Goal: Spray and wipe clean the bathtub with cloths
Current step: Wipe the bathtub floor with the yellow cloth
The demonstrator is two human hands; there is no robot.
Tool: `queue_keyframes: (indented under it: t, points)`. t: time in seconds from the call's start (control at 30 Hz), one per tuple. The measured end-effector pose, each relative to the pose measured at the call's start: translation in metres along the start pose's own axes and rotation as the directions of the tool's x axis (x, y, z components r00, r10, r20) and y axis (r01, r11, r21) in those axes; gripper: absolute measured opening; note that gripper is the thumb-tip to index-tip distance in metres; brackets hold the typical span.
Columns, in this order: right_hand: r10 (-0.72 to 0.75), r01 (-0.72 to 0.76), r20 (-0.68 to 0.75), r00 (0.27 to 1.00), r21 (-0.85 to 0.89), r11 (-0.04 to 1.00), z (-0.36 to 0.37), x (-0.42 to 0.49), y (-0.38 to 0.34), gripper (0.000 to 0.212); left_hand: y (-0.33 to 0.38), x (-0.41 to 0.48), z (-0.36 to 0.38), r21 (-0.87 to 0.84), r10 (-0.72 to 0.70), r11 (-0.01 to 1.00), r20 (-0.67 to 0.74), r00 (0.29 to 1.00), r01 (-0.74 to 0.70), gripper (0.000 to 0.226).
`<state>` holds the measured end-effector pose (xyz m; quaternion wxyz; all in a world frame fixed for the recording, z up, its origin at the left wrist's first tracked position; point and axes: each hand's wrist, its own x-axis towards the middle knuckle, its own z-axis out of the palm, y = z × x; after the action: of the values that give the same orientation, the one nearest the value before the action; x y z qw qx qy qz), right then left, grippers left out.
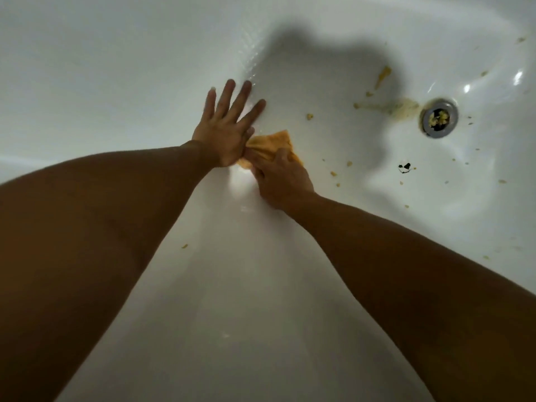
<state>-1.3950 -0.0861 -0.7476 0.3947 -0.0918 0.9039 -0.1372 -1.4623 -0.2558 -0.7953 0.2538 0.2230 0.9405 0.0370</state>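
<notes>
I look down into a white bathtub [121,68]. My left hand [226,123] lies flat with fingers spread on the tub's sloping wall. Right beside it, my right hand [281,181] grips a crumpled orange cloth [275,142] and holds it against the tub surface. The cloth's left edge touches my left palm. Yellowish smears [403,107] and crumbs lie on the tub floor to the right, toward the metal drain [439,118].
The drain holds yellowish bits. A small black speck [404,167] sits on the floor below the drain. Scattered crumbs [333,173] lie right of the cloth, and one crumb [184,246] lies between my arms. A shadow falls across the tub's middle.
</notes>
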Motion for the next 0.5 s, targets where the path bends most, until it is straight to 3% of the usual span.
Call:
queue_keyframes:
  t: [0.1, 0.23, 0.5]
  points:
    - [0.111, -0.104, -0.092, 0.99, 0.075, 0.992, -0.007, 0.019, 0.008, 0.048, -0.006, 0.012, -0.012, -0.074, -0.126, 0.989, -0.003, 0.992, 0.125, 0.06]
    - [0.284, -0.239, -0.187, 0.941, 0.232, 0.943, -0.008, 0.03, 0.01, 0.056, -0.005, 0.027, -0.018, -0.062, -0.107, 0.992, 0.016, 0.994, 0.107, 0.062]
    - [0.251, -0.198, -0.263, 0.932, 0.211, 0.957, -0.041, 0.049, 0.073, 0.061, 0.032, 0.063, -0.006, -0.107, -0.041, 0.994, -0.07, 0.997, 0.033, 0.062]
